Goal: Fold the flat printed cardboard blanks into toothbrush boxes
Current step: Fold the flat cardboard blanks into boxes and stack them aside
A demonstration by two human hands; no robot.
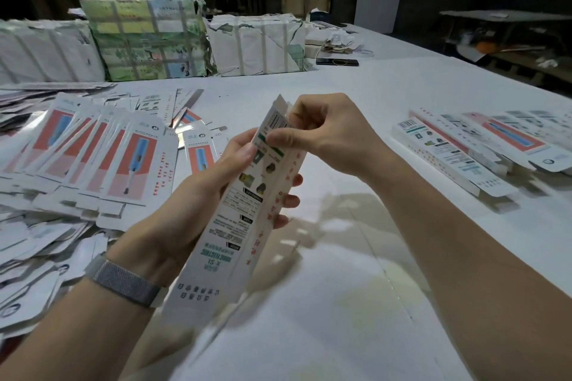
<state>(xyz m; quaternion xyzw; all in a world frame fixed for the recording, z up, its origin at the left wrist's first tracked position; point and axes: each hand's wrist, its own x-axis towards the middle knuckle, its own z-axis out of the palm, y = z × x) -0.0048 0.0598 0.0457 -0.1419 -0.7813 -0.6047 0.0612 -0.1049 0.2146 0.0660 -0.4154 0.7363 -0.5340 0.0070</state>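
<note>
Both grips on white printed box (247, 210), top flaps seemingly open

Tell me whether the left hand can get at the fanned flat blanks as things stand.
Probably not yet. The left hand grips the half-folded box, whose top flap the right hand pinches. The flat blanks lie uncovered beside it on the table, so the path is free once it lets go.

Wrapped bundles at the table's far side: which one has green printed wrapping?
The middle bundle, taller, wrapped in green illustrated paper; the left bundle and right bundle are mostly white.
</note>
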